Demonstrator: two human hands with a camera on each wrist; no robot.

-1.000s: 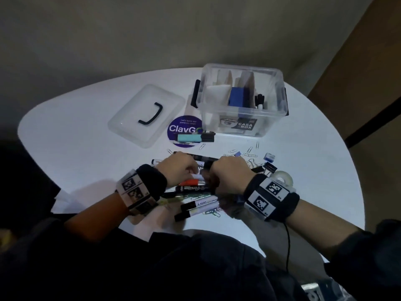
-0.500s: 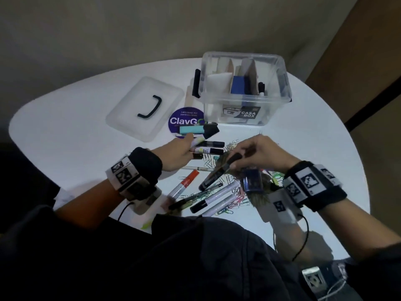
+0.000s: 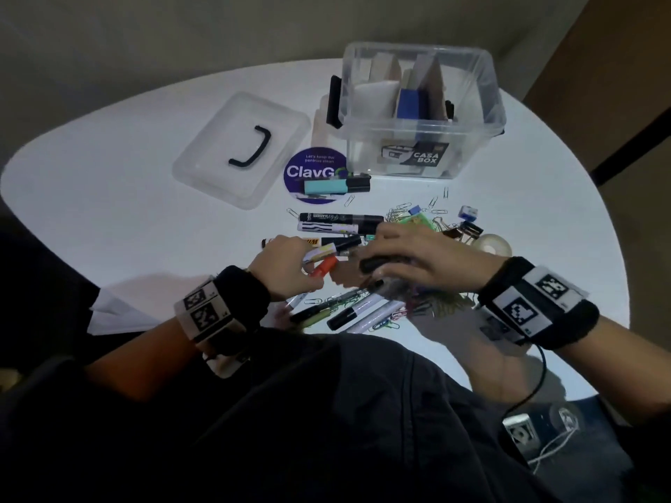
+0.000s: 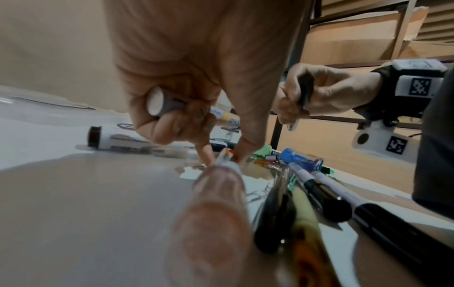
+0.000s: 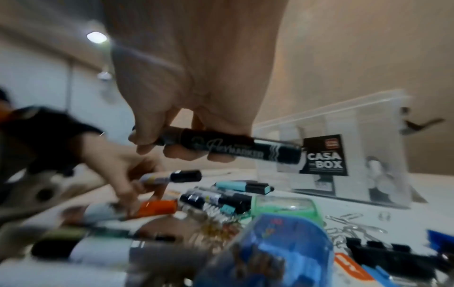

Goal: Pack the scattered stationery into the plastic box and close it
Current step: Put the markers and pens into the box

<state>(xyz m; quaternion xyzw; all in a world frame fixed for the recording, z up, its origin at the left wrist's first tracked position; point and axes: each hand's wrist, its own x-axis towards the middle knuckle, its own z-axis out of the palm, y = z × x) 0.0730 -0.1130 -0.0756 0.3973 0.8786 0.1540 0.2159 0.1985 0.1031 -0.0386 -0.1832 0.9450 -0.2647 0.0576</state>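
The clear plastic box point(image 3: 421, 114) stands open at the back of the white table, its lid point(image 3: 241, 147) lying to its left. Markers, pens and paper clips are scattered in front of me. My left hand point(image 3: 308, 265) grips a white and yellow marker point(image 4: 157, 101) in its curled fingers, while its fingertips point(image 4: 206, 155) touch an orange-capped marker point(image 5: 157, 208) on the table. My right hand point(image 3: 385, 265) hovers just right of it and grips a black marker point(image 5: 230, 149), held level above the pile.
A teal highlighter point(image 3: 337, 185) lies on a round purple sticker point(image 3: 316, 168) before the box. Two black-capped markers point(image 3: 341, 223) lie beyond my hands. A green case point(image 5: 282, 207), a blue pin tub point(image 5: 282, 248), binder clips point(image 3: 468, 230) and a tape roll point(image 3: 492, 243) sit right.
My right hand has come back left and down with the black marker. My left hand has drawn back from the far markers holding the white and yellow one, and now touches the orange-capped marker.
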